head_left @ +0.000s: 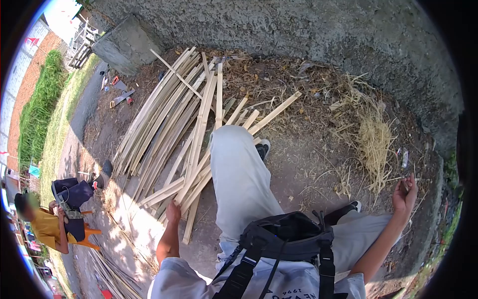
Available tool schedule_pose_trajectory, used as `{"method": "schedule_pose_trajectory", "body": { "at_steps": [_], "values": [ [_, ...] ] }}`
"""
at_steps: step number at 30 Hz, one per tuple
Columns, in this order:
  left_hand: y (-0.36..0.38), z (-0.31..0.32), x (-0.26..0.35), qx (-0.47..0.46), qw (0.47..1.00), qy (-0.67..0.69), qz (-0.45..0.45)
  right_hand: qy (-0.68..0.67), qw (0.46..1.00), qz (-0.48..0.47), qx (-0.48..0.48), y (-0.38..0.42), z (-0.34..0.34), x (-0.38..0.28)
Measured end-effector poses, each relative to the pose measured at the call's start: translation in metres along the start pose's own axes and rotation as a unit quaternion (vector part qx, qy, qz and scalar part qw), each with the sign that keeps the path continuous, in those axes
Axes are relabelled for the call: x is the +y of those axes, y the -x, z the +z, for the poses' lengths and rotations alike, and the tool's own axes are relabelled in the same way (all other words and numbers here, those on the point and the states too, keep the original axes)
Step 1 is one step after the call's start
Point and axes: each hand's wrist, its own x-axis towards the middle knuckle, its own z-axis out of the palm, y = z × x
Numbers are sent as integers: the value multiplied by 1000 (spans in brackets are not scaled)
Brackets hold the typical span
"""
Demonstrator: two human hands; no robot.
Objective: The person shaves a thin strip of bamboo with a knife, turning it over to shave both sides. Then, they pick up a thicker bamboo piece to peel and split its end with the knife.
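Note:
My left hand (174, 212) is closed at the near end of a pale wooden strip (200, 134), which slants away across other strips. Beneath and beside it, several loose strips (164, 192) lie crossed on the dirt, some reaching past my raised knee. Out to the far right, my right hand (406, 193) is held with curled fingers close together, near a thin stick on the ground. I cannot tell what is between those fingers. A large bundle of long wooden strips (162, 117) lies left of the crossed ones.
A person in a yellow shirt (47, 222) sits on an orange stool (88, 238) at left. Handsaws (121, 98) lie beyond the bundle. A rough concrete wall (308, 30) runs along the far side, with a straw heap (373, 142) before it. An open black bag (286, 239) hangs at my waist.

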Motion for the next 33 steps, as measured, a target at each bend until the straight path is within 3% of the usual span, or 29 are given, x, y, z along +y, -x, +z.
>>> {"method": "schedule_pose_trajectory", "body": {
  "at_steps": [4,13,19,22,31,33],
  "values": [
    [-6,8,-23,95,994,32,53,16,1000,1,-12,-5,-5,-1],
    [-17,12,-39,98,993,47,35,-1,1000,2,-7,-11,-9,0],
    [-4,-4,-12,49,997,-36,-56,7,1000,-13,11,-3,1,3],
    [1,-3,-8,75,995,-28,-58,18,999,-21,26,2,6,5],
    [-22,21,-47,103,974,140,-144,9,1000,-2,8,0,1,2],
    [-25,20,-47,77,957,196,-200,9,1000,-1,7,-1,1,2]
  ]
}}
